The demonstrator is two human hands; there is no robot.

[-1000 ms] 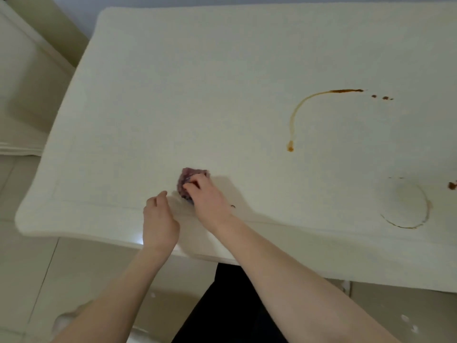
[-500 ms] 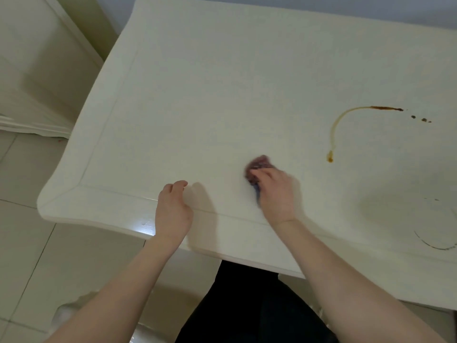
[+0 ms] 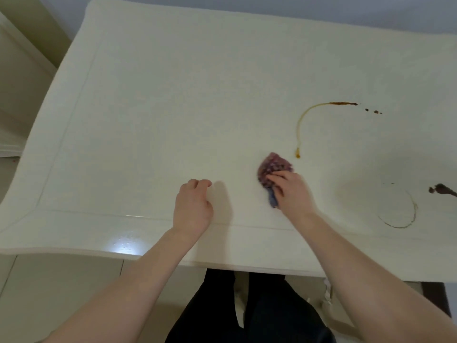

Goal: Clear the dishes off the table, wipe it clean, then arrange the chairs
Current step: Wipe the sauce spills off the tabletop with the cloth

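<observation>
Head view: the right hand (image 3: 294, 194), gripping the cloth (image 3: 273, 169), has slid rightward to just beside the brown arc stain (image 3: 300, 125); the left hand (image 3: 193, 209) rests loosely curled and empty on the table (image 3: 148, 95), so wiping is progressing.

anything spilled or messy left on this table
Yes. A curved brown streak with droplets lies just beyond the cloth under the right hand; a faint ring stain and dark smear sit farther right.

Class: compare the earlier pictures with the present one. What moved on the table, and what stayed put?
The right hand slid the purple cloth rightward along the table, up to the curved brown streak. The left hand stayed by the near edge, and the stains remain unwiped.
</observation>
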